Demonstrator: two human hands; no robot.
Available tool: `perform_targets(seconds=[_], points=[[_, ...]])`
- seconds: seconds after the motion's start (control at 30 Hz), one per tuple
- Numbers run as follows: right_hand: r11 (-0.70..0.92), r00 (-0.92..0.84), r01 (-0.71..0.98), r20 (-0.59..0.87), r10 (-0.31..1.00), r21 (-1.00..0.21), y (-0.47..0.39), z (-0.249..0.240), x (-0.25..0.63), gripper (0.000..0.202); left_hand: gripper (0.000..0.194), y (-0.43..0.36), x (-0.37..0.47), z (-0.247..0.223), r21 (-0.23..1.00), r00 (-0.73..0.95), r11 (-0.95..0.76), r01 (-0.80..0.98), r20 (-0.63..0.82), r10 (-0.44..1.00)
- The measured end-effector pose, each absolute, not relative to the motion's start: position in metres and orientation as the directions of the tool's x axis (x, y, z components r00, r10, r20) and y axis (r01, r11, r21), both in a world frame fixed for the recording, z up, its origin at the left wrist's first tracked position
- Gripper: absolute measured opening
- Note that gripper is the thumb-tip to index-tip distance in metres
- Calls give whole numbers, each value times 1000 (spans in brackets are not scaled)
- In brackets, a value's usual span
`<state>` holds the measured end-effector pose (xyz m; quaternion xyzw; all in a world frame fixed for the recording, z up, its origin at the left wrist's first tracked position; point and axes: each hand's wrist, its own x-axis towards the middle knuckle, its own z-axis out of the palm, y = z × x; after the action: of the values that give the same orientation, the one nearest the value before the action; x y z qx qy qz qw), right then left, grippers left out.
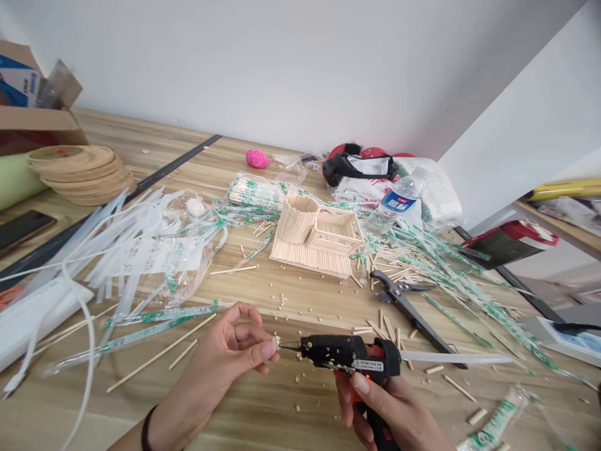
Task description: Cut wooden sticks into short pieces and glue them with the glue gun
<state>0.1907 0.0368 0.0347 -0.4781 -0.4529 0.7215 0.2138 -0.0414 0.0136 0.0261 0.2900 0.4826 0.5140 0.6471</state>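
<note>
My right hand (399,404) is wrapped round the handle of a black and red hot glue gun (331,352). A translucent glue stick (455,357) juts from the gun's back end, and a small red light glows on its body. My left hand (230,351) pinches a small pale wooden piece (276,340) between thumb and fingers. The gun's nozzle meets or nearly meets that piece; whether they touch is hard to tell. Beyond both hands stands a model of wooden sticks (310,258), with a rounded upright wall and a railed box on a slatted base.
Pruning shears (413,313) lie at right among cut sticks and green-printed wrappers. A water bottle (394,203) and pink yarn (256,159) are farther back. At left are spare glue sticks (107,250), a white cable (84,326), a phone (25,228) and wooden discs (79,175).
</note>
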Motion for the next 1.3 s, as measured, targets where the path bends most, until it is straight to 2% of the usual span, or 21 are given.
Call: perform_targets(seconds=[1.13, 1.23, 1.3], points=[[-476, -470, 131, -477, 742, -869, 36, 34, 190, 52, 33, 13, -42, 31, 874, -13, 302, -381, -332, 943], [-432, -443, 112, -434, 784, -895, 36, 33, 191, 51, 31, 15, -45, 34, 883, -64, 292, -367, -337, 939], [-339, -382, 157, -374, 845, -927, 40, 30, 196, 48, 33, 16, -49, 36, 885, -114, 281, -371, -344, 932]])
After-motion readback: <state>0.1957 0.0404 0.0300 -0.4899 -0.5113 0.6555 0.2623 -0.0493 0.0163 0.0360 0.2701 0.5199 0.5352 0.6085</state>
